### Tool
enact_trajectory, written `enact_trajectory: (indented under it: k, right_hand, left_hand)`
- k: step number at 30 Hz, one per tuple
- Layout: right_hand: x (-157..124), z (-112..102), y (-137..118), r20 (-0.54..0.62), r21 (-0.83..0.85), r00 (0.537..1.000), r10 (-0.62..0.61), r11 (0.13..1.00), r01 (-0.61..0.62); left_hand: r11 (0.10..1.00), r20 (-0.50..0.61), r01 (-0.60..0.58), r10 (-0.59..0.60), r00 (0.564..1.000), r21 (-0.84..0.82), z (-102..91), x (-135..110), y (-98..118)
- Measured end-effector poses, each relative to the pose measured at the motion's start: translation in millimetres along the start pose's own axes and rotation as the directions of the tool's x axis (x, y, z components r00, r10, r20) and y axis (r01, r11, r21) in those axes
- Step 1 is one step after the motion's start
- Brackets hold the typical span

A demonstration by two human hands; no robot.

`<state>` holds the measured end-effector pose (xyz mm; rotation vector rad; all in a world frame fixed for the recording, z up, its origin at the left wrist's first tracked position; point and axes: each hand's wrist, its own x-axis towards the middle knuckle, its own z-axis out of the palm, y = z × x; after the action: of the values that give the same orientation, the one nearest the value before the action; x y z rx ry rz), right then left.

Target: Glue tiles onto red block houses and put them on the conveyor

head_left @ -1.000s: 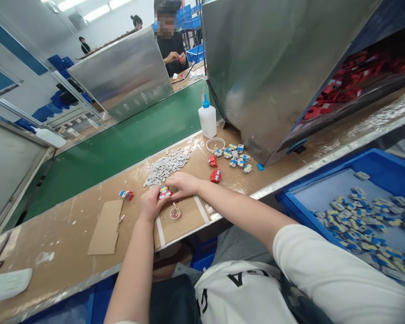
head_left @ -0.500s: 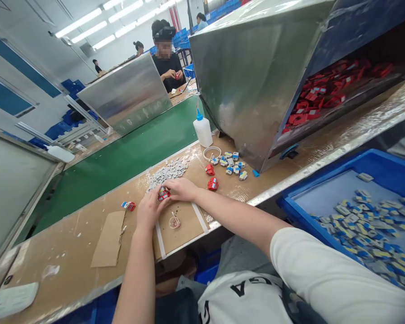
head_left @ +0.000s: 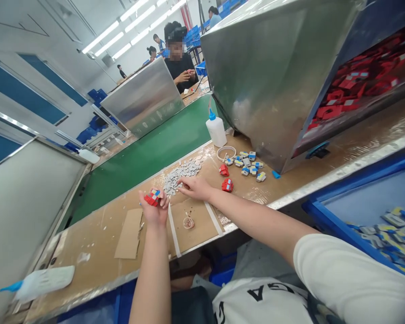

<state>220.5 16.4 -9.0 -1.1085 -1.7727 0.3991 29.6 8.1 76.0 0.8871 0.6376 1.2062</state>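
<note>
My left hand (head_left: 155,215) is turned palm up, its fingers curled round a small red plastic piece (head_left: 152,197) with white, blue and yellow parts on top. To the right, my right hand (head_left: 196,188) reaches over the near edge of a pile of small flat grey pieces (head_left: 182,173). Its fingers are stretched out and slightly bent, with the tips at the pile; no held piece shows. Two more red pieces, one (head_left: 223,169) behind the other (head_left: 227,185), lie right of that hand. Below the hands stands a little clear cup (head_left: 188,222) with a thin stick in it.
A white squeeze bottle (head_left: 216,130) stands by a ring (head_left: 226,153) and several grey-blue-yellow blocks (head_left: 253,170). A metal bin (head_left: 273,81) with red parts rises at right, above a blue tray (head_left: 320,209). Cardboard (head_left: 128,234) lies left. A co-worker (head_left: 180,63) sits across the green belt (head_left: 148,157).
My hands have parted. The left keeps a red piece and has tilted palm up, while the right has let go and moved to the grey pile. The view has shifted left.
</note>
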Motion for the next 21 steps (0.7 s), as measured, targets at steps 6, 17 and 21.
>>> enact_trajectory:
  k: [6,17,21]
  right_hand:
    - [0,2,0,0.054,0.011,0.997,0.046,0.999,-0.047]
    - [1,0,-1,0.100,0.002,0.991,0.086,0.996,-0.086]
    - [1,0,-1,0.108,0.009,0.991,0.081,0.997,-0.083]
  left_hand:
    - [0.994,-0.034,-0.037,0.033,0.999,-0.100,17.0,-6,6]
    - [0.986,-0.089,-0.032,0.017,0.996,-0.164,15.2,-4,7]
    - [0.988,-0.103,-0.035,0.020,0.994,-0.148,14.6,-5,7]
